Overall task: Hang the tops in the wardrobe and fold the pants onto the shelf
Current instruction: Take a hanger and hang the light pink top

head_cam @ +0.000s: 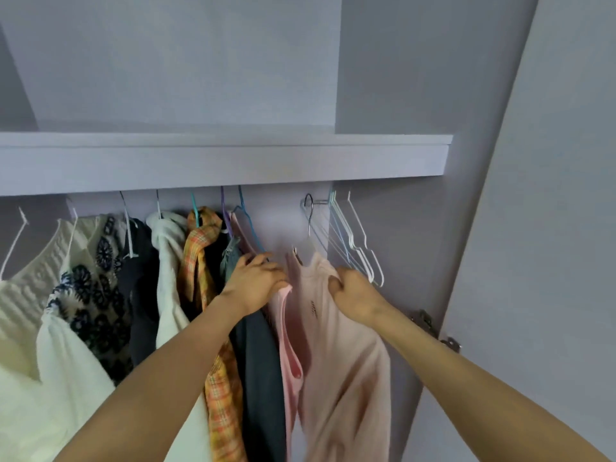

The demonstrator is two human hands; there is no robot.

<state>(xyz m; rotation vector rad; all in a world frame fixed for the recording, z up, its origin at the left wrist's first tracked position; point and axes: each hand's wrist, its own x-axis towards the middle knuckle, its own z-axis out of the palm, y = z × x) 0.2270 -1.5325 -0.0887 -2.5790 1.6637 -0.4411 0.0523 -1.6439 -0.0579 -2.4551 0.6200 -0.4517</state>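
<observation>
A pale pink knit top [340, 328] hangs on a silver metal hook hanger [309, 211] toward the right end of the wardrobe rail. The right hand [355, 293] bunches its shoulder fabric in curled fingers. The left hand [258, 278] grips the neighbouring salmon-pink strappy top [286, 328] at its blue hanger. Empty white wire hangers [360, 241] hang rightmost. The lilac shelf [226, 158] hides the rail.

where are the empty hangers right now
In the head view, the empty hangers hang at the right end of the rail, under the shelf, just right of the pale pink top that the right hand grips.
</observation>
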